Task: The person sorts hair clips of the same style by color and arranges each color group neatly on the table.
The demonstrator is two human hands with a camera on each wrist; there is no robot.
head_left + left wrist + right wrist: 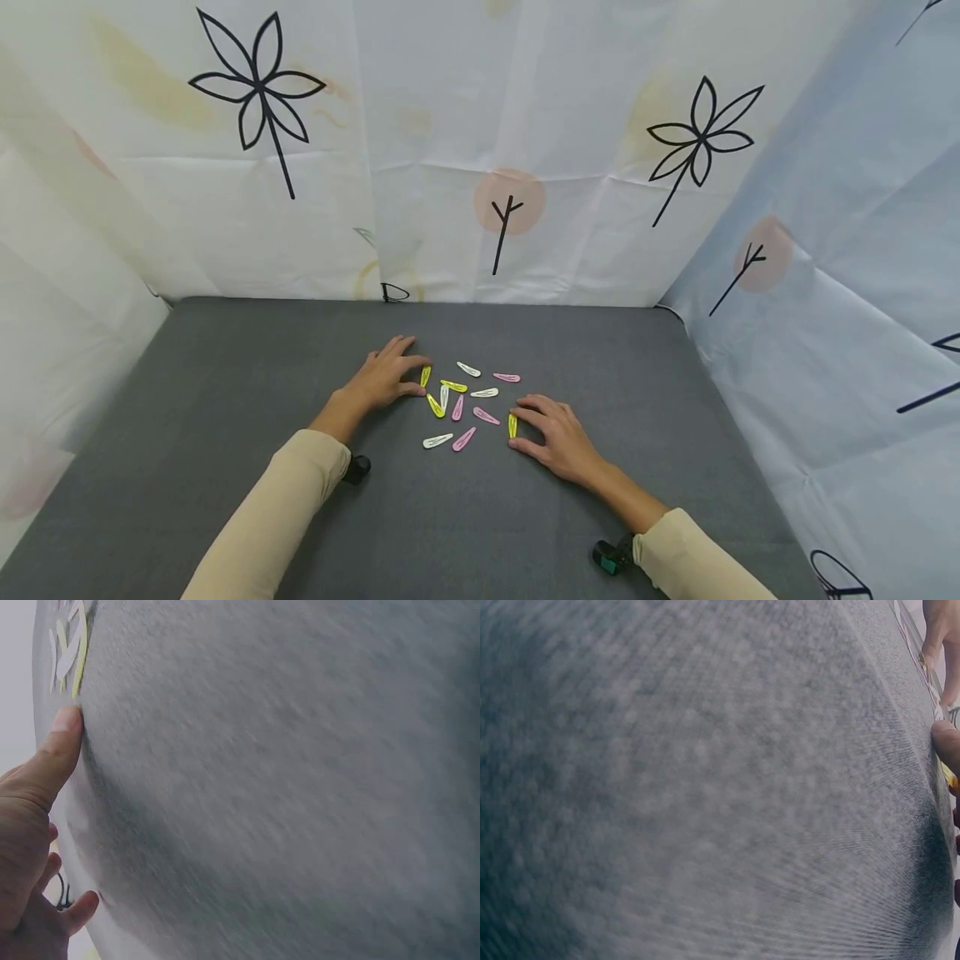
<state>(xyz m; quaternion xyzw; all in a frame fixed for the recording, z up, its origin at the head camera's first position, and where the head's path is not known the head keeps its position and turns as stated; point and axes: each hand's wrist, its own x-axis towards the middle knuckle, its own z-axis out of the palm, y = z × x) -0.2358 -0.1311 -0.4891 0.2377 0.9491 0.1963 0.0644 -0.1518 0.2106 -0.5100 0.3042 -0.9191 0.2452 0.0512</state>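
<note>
Yellow, white and pink snap hair clips lie loosely grouped on the grey table in the head view. At the group's left edge my left hand [382,377] has its thumb and forefinger at the two ends of a yellow hair clip [425,376]. On the right side, my right hand [558,435] spans another yellow hair clip [512,426] lengthwise between thumb and forefinger. Between the hands lie a yellow clip [453,387], a white clip [484,392] and a pink clip [486,416], among several others. The left thumb [64,735] shows close to the clips in the left wrist view.
Grey cloth covers the table [480,533]. A white patterned curtain [442,108] hangs along the back edge, with more fabric at both sides. Each wrist wears a small black camera, one [357,469] on the left and one [613,555] on the right.
</note>
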